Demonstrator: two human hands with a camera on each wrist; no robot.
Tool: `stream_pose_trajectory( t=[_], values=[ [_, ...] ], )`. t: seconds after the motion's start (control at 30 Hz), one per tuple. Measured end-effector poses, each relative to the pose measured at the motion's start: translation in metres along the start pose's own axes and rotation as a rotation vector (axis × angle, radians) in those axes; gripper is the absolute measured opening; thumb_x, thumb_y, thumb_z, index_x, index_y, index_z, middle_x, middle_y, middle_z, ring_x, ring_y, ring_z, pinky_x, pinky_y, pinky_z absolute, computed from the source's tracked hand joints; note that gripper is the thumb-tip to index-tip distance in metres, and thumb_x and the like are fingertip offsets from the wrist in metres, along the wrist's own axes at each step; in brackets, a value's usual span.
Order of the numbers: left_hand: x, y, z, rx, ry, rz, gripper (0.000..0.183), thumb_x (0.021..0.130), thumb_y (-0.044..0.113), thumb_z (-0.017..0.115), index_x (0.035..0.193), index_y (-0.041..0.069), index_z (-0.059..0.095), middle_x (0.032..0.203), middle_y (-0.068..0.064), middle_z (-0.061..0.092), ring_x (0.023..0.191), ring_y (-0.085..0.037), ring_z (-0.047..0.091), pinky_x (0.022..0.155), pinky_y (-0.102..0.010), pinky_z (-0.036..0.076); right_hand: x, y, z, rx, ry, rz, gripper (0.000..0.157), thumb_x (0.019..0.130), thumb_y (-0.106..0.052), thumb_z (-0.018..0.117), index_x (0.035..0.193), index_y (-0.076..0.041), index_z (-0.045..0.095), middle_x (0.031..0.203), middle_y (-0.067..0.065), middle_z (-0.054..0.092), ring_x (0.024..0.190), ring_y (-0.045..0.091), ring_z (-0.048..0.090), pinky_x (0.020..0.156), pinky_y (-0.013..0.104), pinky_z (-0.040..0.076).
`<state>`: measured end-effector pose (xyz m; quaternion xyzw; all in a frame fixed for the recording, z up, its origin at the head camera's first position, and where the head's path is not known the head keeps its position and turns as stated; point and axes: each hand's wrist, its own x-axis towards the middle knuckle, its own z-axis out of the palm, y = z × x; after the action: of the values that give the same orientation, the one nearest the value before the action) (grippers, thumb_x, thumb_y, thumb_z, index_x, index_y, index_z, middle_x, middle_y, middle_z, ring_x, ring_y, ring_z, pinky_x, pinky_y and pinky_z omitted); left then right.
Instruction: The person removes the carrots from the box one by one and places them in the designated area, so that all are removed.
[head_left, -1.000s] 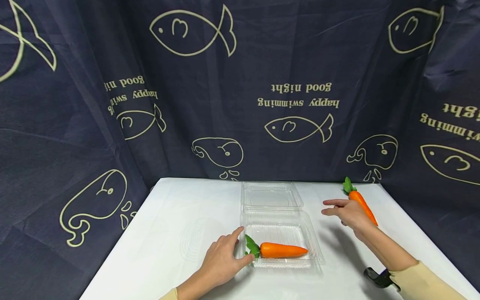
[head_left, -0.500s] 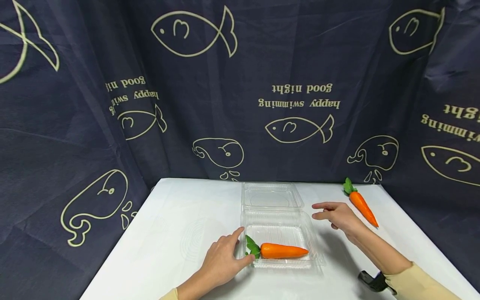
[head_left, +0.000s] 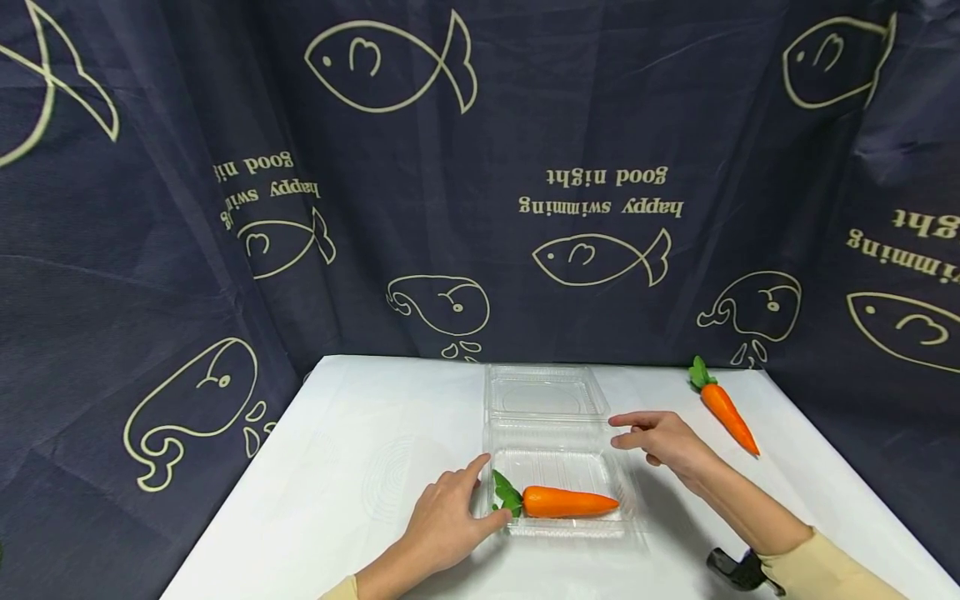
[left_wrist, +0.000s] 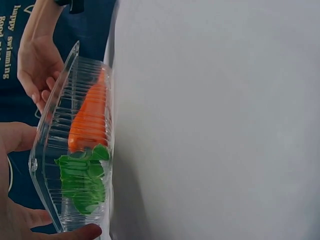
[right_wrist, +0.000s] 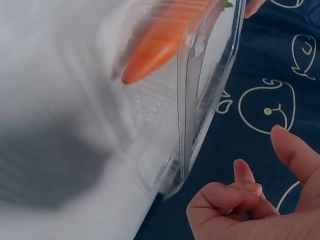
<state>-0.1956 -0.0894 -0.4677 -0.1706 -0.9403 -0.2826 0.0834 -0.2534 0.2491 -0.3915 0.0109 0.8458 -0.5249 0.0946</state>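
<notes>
A clear plastic clamshell box (head_left: 630,492) lies unfolded on the white table, its lid (head_left: 546,392) laid back on the far side. In the box's near part lies an orange carrot (head_left: 568,502) with green leaves to the left, also behind the ribbed wall in the left wrist view. My left hand (head_left: 444,518) rests at the box's left side, fingers spread along the rim, thumb at the near left corner. Just right of the hinge, my right hand (head_left: 670,443) points leftward with index finger extended, other fingers loosely bent, holding nothing. Whether its fingertip touches the box cannot be told.
A second carrot (head_left: 729,418) lies at the table's far right, behind the right hand. A dark curtain (head_left: 420,192) with fish drawings hangs along the back and sides of the white table (head_left: 337,467). A black wrist strap (head_left: 738,571) is on the right forearm.
My right hand has moved left and slightly nearer, away from the second carrot to the box's right edge. The left hand, box and both carrots have stayed in place.
</notes>
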Motion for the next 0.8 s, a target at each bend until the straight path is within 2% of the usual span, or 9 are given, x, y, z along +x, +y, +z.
stream_pose_trajectory(
  t=[0.13, 0.57, 0.8],
  values=[
    [0.0, 0.0, 0.0, -0.004, -0.004, -0.001, 0.082, 0.082, 0.062, 0.07, 0.147, 0.016, 0.051, 0.113, -0.004, 0.072, 0.1, -0.021, 0.064, 0.082, -0.045, 0.048, 0.0, 0.0, 0.005, 0.021, -0.024, -0.018, 0.048, 0.083, -0.017, 0.079, 0.127, -0.001, 0.068, 0.068, -0.005, 0.039, 0.055, 0.011, 0.032, 0.056, 0.026, 0.032],
    [0.0, 0.001, 0.001, -0.001, 0.0, -0.009, 0.082, 0.082, 0.062, 0.071, 0.147, 0.016, 0.051, 0.11, -0.002, 0.071, 0.099, -0.02, 0.063, 0.081, -0.045, 0.048, 0.002, -0.002, 0.02, 0.101, -0.11, -0.04, 0.049, 0.083, -0.013, 0.079, 0.128, 0.003, 0.066, 0.067, -0.005, 0.031, 0.057, 0.01, 0.028, 0.056, 0.025, 0.03],
    [0.0, 0.001, 0.001, -0.002, -0.002, -0.021, 0.082, 0.081, 0.062, 0.071, 0.147, 0.017, 0.051, 0.11, -0.002, 0.071, 0.098, -0.02, 0.062, 0.08, -0.043, 0.047, 0.002, -0.003, 0.027, 0.124, -0.151, -0.038, 0.051, 0.083, -0.014, 0.078, 0.129, 0.003, 0.065, 0.082, -0.002, 0.042, 0.061, 0.011, 0.031, 0.057, 0.025, 0.031]
  ],
)
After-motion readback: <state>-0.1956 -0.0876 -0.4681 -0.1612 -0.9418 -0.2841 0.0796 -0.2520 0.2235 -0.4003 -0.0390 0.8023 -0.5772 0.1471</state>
